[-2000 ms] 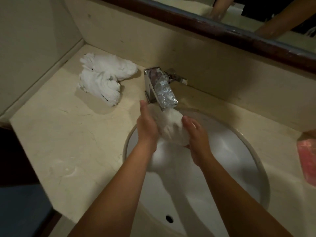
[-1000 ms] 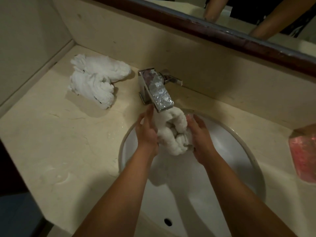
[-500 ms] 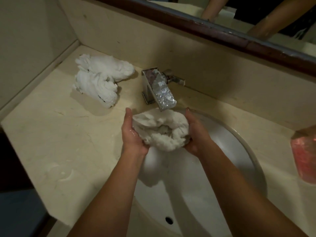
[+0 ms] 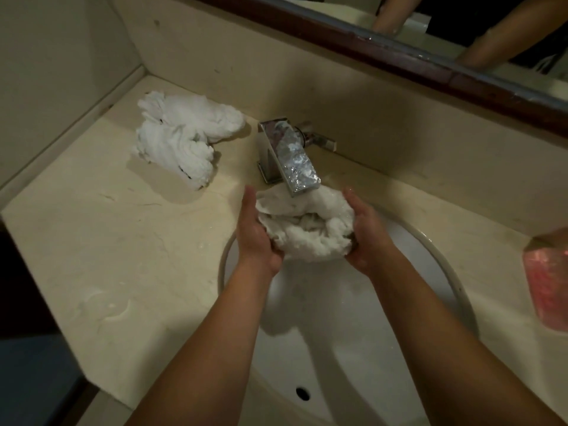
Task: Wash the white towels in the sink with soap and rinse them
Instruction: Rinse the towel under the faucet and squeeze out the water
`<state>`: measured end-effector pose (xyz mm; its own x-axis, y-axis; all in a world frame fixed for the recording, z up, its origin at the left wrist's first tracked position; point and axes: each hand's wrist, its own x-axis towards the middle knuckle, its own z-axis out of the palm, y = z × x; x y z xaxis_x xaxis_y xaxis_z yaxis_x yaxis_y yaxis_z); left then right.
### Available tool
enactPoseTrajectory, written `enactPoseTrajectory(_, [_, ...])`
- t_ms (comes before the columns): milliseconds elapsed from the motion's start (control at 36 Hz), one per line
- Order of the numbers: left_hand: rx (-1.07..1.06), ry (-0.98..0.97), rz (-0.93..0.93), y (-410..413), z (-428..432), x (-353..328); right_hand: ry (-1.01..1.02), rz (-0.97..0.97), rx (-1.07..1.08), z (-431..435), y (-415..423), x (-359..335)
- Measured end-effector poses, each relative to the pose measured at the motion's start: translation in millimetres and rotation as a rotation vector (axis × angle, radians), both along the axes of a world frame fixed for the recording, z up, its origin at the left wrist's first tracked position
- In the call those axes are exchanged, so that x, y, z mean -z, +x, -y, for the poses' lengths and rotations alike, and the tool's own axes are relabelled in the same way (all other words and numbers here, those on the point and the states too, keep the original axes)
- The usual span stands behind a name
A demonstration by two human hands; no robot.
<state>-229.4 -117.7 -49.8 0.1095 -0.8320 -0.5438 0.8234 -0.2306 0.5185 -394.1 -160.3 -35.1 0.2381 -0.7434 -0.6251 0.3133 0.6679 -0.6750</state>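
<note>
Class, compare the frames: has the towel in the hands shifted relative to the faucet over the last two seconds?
Yes. The towel was a tight bundle pressed under the faucet spout; now it lies opened out, cupped lower and leftward.

The towel (image 4: 302,232) under the tap (image 4: 289,155) is fluffy white terry cloth, wet-looking and crumpled, as is the pile (image 4: 181,139) on the tabletop (image 4: 107,241). The tap is mirror-bright chromed metal; the sink (image 4: 353,318) is smooth glossy white ceramic. The tabletop is polished cream stone with faint veins, and the mirror frame (image 4: 399,53) is dark varnished wood.
</note>
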Motion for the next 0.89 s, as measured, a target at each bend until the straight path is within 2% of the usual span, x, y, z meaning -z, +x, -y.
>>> enactPoseTrajectory(222, [-0.101, -0.038, -0.076, -23.4, 10.0, -2.0, 0.004, -0.044, 0.062, -7.7, -17.0, 14.8])
enactPoseTrajectory(361, [-0.208, 0.079, -0.030, -26.1, 9.7, 2.3, 0.065, -0.099, 0.102, -8.6, -4.2, 27.7])
enactPoseTrajectory(417, [-0.201, 0.071, -0.018, -23.0, 7.0, 2.9, 0.105, -0.095, 0.132, -9.4, 4.5, 32.3])
enactPoseTrajectory(583, [-0.182, 0.071, 0.025, 4.9, 7.5, 10.5, 0.132, 0.058, 0.163, -8.9, 27.8, 39.2])
enactPoseTrajectory(667, [-0.196, 0.109, 0.096, 11.1, 8.8, 15.9, 0.149, 0.060, 0.209, -6.4, 39.8, 45.6])
enactPoseTrajectory(806, [-0.280, 0.164, 0.120, 3.9, 11.7, 9.7, 0.156, 0.083, 0.224, -0.3, 50.7, 65.3])
enactPoseTrajectory(889, [-0.350, 0.223, 0.204, 1.0, 14.2, 3.6, 0.181, 0.146, 0.268, 1.9, 56.1, 69.9])
